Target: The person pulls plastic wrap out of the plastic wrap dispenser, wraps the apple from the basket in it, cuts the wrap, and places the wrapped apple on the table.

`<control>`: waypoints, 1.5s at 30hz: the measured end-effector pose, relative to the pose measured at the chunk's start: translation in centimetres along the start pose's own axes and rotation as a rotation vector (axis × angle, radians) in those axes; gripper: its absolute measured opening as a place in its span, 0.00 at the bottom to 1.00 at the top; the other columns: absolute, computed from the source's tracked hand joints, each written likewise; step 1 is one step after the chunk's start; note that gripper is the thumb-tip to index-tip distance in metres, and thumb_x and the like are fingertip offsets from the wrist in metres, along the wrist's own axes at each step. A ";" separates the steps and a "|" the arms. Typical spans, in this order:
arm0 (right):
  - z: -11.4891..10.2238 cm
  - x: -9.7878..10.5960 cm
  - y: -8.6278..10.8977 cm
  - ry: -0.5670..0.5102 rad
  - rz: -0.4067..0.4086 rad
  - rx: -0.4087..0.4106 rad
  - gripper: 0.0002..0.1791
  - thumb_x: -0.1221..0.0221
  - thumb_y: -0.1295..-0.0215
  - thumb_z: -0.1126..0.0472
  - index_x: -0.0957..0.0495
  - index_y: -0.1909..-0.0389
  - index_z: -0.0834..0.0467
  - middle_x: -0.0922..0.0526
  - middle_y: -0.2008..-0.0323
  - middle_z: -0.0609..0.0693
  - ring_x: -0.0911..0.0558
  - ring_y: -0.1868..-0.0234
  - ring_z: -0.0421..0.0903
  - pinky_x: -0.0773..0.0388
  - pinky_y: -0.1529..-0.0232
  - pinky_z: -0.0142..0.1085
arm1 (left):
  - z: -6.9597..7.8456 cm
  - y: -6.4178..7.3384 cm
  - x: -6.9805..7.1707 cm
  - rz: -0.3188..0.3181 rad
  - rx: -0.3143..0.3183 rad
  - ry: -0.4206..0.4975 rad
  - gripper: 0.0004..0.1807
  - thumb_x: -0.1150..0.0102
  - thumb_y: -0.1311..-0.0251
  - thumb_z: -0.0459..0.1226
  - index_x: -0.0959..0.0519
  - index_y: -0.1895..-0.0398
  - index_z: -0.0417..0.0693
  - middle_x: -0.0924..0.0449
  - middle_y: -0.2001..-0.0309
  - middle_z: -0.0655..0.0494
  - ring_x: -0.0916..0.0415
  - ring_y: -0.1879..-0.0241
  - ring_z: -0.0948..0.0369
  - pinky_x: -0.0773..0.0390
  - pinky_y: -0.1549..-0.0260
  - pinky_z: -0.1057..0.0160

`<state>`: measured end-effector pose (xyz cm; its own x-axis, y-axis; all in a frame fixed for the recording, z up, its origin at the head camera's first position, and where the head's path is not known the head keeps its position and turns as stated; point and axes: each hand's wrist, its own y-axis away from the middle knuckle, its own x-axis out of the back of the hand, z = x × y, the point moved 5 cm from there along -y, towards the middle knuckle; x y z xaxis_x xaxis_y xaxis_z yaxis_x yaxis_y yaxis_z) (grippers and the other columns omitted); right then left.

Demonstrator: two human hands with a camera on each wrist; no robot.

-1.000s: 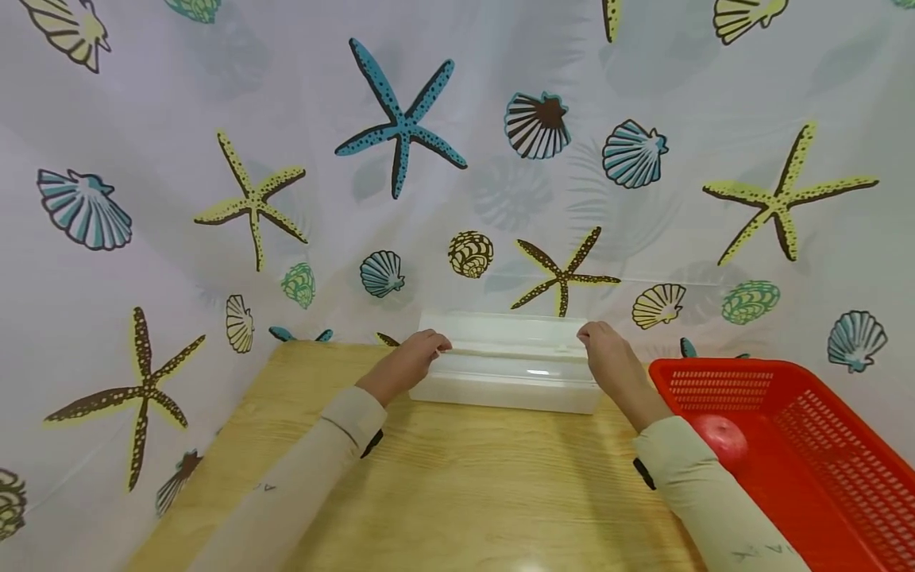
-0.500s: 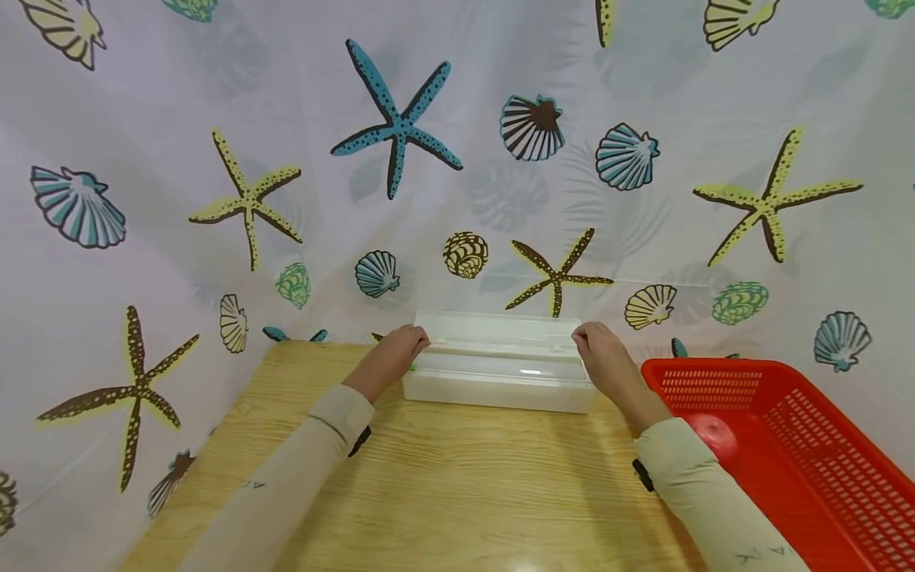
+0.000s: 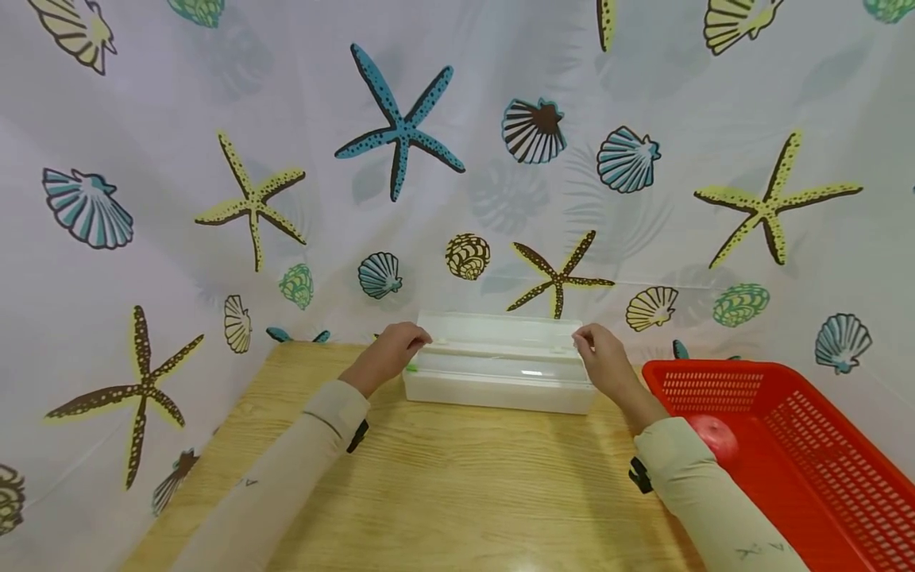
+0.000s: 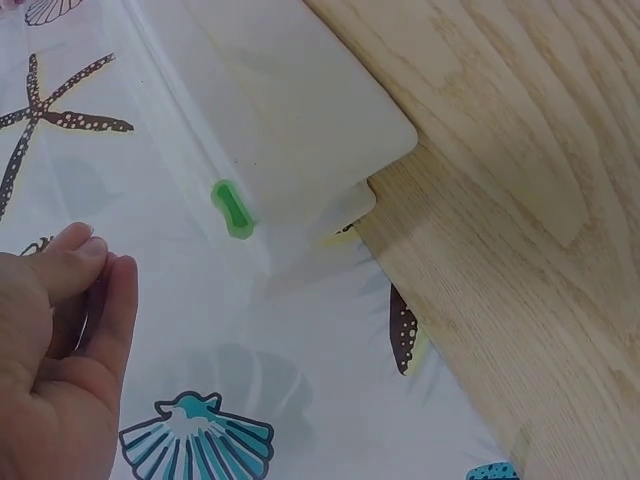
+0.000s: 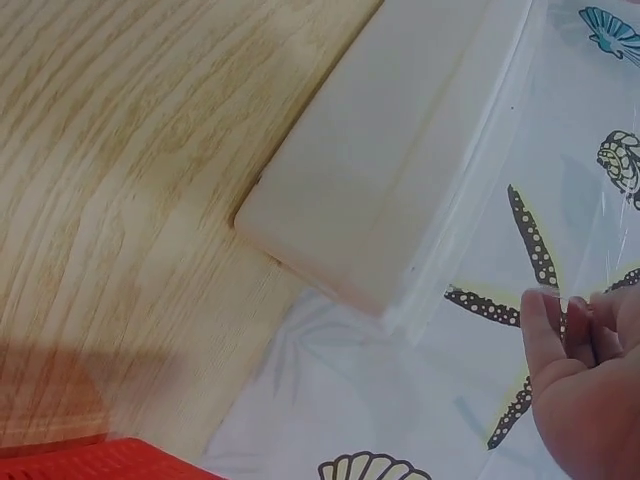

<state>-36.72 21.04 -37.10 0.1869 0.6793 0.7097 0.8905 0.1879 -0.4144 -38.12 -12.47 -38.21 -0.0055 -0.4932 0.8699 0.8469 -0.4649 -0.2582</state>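
A long white box (image 3: 496, 393) with a raised clear lid (image 3: 500, 327) stands at the back of the table; it looks like a cling film dispenser. A small green piece (image 4: 233, 209) shows at its left end. My left hand (image 3: 388, 357) is at the lid's left end, thumb and fingers drawn together; anything clear between them cannot be made out. At the right end, my right hand (image 3: 608, 364) pinches what looks like the lid's clear edge. Its fingertips (image 5: 541, 303) show a faint transparent rim, partly lost against the printed curtain.
A red plastic basket (image 3: 801, 469) stands on the right, beside the right forearm, with a round pinkish-red thing (image 3: 713, 438) inside. Behind the box hangs a white curtain (image 3: 322, 87) printed with starfish and shells. The wooden table (image 3: 472, 485) extends in front.
My left hand has shifted slightly left, away from the box's middle, uncovering the green piece. The right hand stays almost in place. More of the lid's lower strip shows.
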 end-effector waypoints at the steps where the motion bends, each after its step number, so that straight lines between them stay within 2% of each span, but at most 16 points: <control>1: 0.0 0.0 0.0 -0.002 -0.009 0.001 0.08 0.52 0.30 0.67 0.30 0.60 0.71 0.26 0.65 0.61 0.25 0.62 0.56 0.26 0.59 0.48 | 0.0 0.0 0.1 0.018 -0.001 0.001 0.10 0.48 0.37 0.28 0.20 0.55 0.38 0.21 0.57 0.47 0.24 0.56 0.54 0.23 0.56 0.59; 8: 0.2 0.5 -0.1 0.081 -0.055 0.052 0.07 0.48 0.33 0.68 0.26 0.60 0.69 0.24 0.68 0.57 0.24 0.66 0.51 0.24 0.61 0.46 | -0.3 0.1 0.4 0.145 0.042 0.085 0.08 0.46 0.37 0.30 0.19 0.58 0.45 0.20 0.58 0.53 0.23 0.57 0.59 0.23 0.58 0.62; 12: 0.3 0.7 0.0 0.094 -0.097 0.092 0.07 0.46 0.35 0.69 0.25 0.59 0.68 0.24 0.65 0.57 0.23 0.65 0.51 0.24 0.60 0.46 | -0.5 0.1 0.7 0.201 0.060 0.189 0.08 0.45 0.38 0.29 0.19 0.59 0.45 0.19 0.59 0.53 0.22 0.59 0.59 0.22 0.60 0.62; 15: 0.3 0.8 0.1 0.077 -0.119 0.107 0.07 0.46 0.36 0.71 0.25 0.58 0.68 0.24 0.64 0.58 0.22 0.64 0.53 0.23 0.60 0.47 | -0.5 0.1 1.0 0.229 0.063 0.229 0.08 0.44 0.39 0.29 0.19 0.59 0.45 0.19 0.59 0.50 0.23 0.60 0.59 0.22 0.60 0.61; 21: 0.4 1.1 0.0 0.060 -0.117 0.074 0.06 0.45 0.37 0.71 0.25 0.59 0.67 0.23 0.63 0.58 0.21 0.61 0.55 0.23 0.58 0.48 | -0.1 -0.1 1.2 0.246 0.040 0.222 0.08 0.45 0.39 0.28 0.19 0.59 0.43 0.19 0.59 0.49 0.23 0.60 0.59 0.22 0.59 0.61; 26: 0.3 1.4 -0.3 0.050 -0.089 0.059 0.08 0.47 0.35 0.70 0.25 0.57 0.69 0.22 0.65 0.58 0.20 0.64 0.53 0.22 0.61 0.46 | 0.4 -0.1 1.6 0.262 0.019 0.173 0.08 0.47 0.37 0.29 0.19 0.59 0.44 0.19 0.58 0.52 0.23 0.58 0.60 0.23 0.57 0.63; 30: 0.0 1.5 -0.4 0.044 -0.065 0.061 0.07 0.47 0.34 0.70 0.24 0.59 0.67 0.23 0.65 0.58 0.20 0.65 0.52 0.22 0.63 0.45 | 0.9 -0.1 1.8 0.272 0.009 0.134 0.09 0.49 0.36 0.29 0.20 0.59 0.44 0.20 0.58 0.54 0.24 0.56 0.59 0.24 0.56 0.64; 40: -0.2 1.9 -0.3 -0.002 -0.044 0.040 0.07 0.52 0.32 0.71 0.27 0.58 0.68 0.24 0.64 0.59 0.21 0.64 0.53 0.22 0.60 0.46 | 1.4 0.1 2.5 0.286 0.021 0.120 0.09 0.48 0.37 0.28 0.20 0.58 0.43 0.21 0.57 0.53 0.24 0.56 0.59 0.23 0.56 0.64; 45: -0.5 2.4 -0.4 0.005 -0.023 0.054 0.06 0.52 0.32 0.71 0.27 0.60 0.67 0.25 0.65 0.59 0.22 0.65 0.53 0.22 0.62 0.46 | 1.8 0.1 3.1 0.301 -0.024 0.090 0.08 0.48 0.37 0.28 0.20 0.59 0.42 0.20 0.59 0.53 0.24 0.56 0.58 0.24 0.56 0.64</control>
<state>-36.44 22.21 -34.93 0.1689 0.6711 0.7219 0.8709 0.2414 -0.4281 -37.06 -12.68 -34.80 0.1950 -0.6740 0.7125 0.8049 -0.3051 -0.5090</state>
